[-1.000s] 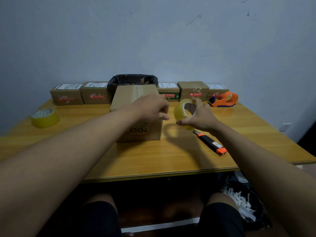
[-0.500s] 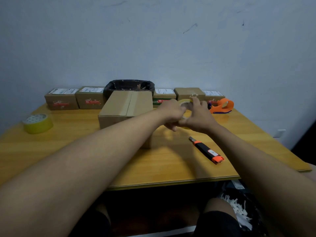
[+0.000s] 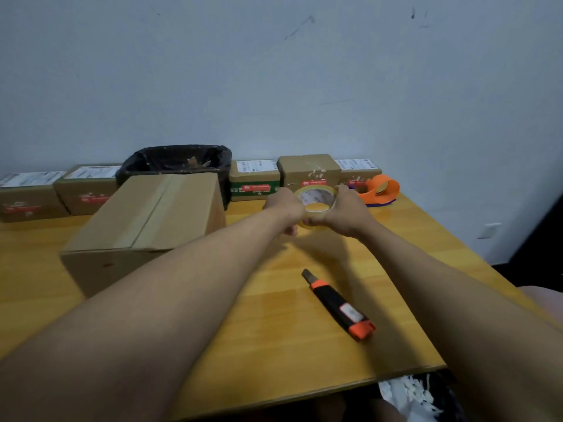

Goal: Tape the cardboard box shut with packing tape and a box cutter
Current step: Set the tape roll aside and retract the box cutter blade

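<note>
Both hands raised above worktop [image 3: 274,315], right of cardboard box [image 3: 146,220]. Left hand [image 3: 285,208] and right hand [image 3: 347,211] each with grip closed on tape roll [image 3: 316,204], one per side. Box flaps down, box standing on worktop. Box cutter [image 3: 339,304] lying near front edge, untouched
</note>
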